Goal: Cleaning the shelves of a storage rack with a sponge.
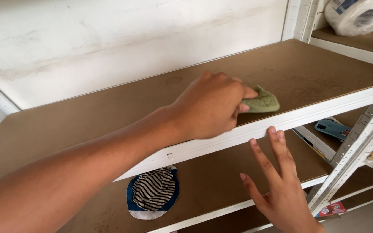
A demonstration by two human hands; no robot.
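My left hand [210,105] reaches in from the lower left and grips a small green cloth [262,101], pressing it flat on the brown board of the upper shelf [109,108] close to its white front rail. My right hand [277,181] is open below it, fingers spread and pointing up, fingertips touching or just under the white rail [303,114]. Most of the cloth is hidden under my fingers.
A striped blue-and-white fabric item [153,192] lies on the lower shelf. A white slotted metal upright [359,142] stands at right. A wrapped paper roll [359,15] sits on the neighbouring shelf at top right. A blue packet [333,128] lies lower right. White wall behind.
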